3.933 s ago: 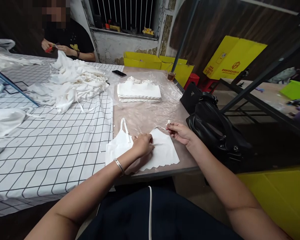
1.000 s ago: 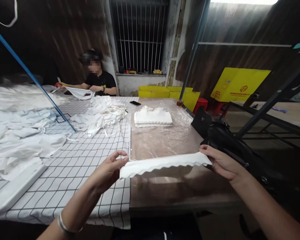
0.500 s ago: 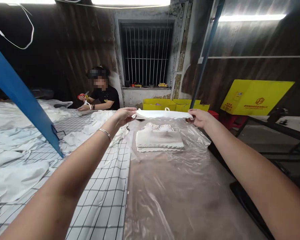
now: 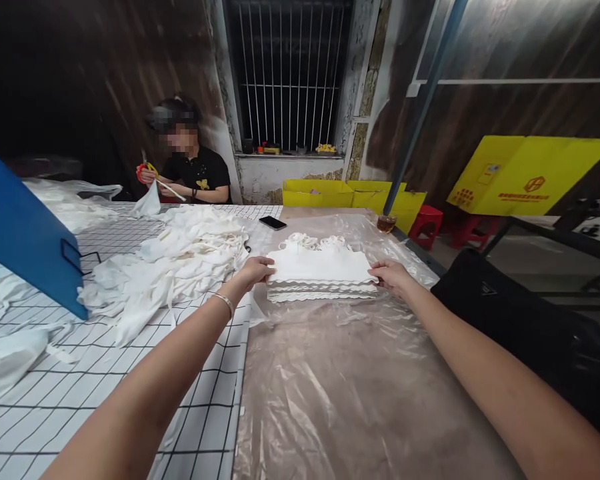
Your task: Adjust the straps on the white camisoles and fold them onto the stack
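A folded white camisole (image 4: 320,265) is lying flat across the top of a stack of folded white garments (image 4: 323,295), forming a wide, smooth rectangle with a softly scalloped lower hem. Below it, wavy hems are showing in thin layers, and at the far edge narrow white straps (image 4: 303,240) are bunching in loose loops.

The left hand (image 4: 257,271) is gripping the camisole's left edge, thumb on top and fingers curling at the side; the right hand (image 4: 393,277) is pinching the right edge near the hem in the same way. Both forearms are stretching forward, converging on the stack, palms facing inward, and a smooth silvery bangle (image 4: 225,305) is circling the left wrist.

Under the stack, crinkled clear plastic sheeting (image 4: 300,400) is covering a brownish tabletop and catching glossy streaks of light. To the left, a white cloth with a black grid (image 4: 205,387) is bearing a limp, tangled heap of white fabric (image 4: 180,247). Beyond the stack, a dark smartphone (image 4: 273,223) is lying flat, and a glass of brown liquid (image 4: 386,223) is standing near a slanting metal post. A matte black bag (image 4: 520,313) is sitting beside the right forearm. Across the table, a co-worker (image 4: 195,167) is holding red-handled scissors (image 4: 145,172).
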The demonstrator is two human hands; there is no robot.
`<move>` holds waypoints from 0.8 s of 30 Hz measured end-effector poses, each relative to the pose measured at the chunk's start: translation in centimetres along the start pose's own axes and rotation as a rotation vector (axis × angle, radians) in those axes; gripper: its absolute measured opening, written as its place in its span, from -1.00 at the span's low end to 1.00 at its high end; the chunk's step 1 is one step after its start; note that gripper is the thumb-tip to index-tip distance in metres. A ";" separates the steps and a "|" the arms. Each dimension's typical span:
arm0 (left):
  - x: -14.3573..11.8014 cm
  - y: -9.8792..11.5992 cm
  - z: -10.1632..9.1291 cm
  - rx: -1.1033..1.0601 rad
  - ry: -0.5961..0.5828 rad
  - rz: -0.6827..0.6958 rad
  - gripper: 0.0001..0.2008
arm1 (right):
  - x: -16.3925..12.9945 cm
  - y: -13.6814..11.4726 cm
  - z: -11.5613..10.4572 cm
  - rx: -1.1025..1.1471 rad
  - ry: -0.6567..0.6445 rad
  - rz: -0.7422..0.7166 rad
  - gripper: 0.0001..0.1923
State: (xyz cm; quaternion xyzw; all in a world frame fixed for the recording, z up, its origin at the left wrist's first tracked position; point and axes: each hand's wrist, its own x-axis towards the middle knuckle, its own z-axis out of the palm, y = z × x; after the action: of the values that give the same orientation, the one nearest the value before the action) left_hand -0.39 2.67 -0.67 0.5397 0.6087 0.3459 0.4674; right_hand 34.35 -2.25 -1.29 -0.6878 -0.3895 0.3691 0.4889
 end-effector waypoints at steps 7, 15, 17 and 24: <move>-0.2 -0.7 1.9 0.380 0.159 0.216 -0.78 | -1.2 0.5 1.4 -0.471 0.050 -0.444 -0.73; -1.9 -1.9 0.2 0.907 0.178 0.362 -0.61 | -0.1 3.6 1.1 -1.124 -0.120 -0.574 -0.35; -2.1 -1.9 -2.9 0.851 0.352 0.369 -0.71 | -1.4 3.6 0.4 -1.075 -0.052 -0.664 -0.31; -6.7 -5.9 -17.8 0.493 0.943 -0.178 -0.71 | -13.6 9.1 -4.6 -0.813 -0.006 -1.050 -0.24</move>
State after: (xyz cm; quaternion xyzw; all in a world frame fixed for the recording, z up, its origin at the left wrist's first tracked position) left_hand -19.28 -3.50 1.00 0.3661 0.8591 0.3564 0.0304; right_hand 34.22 -18.24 -7.20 -0.5353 -0.7825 -0.0924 0.3043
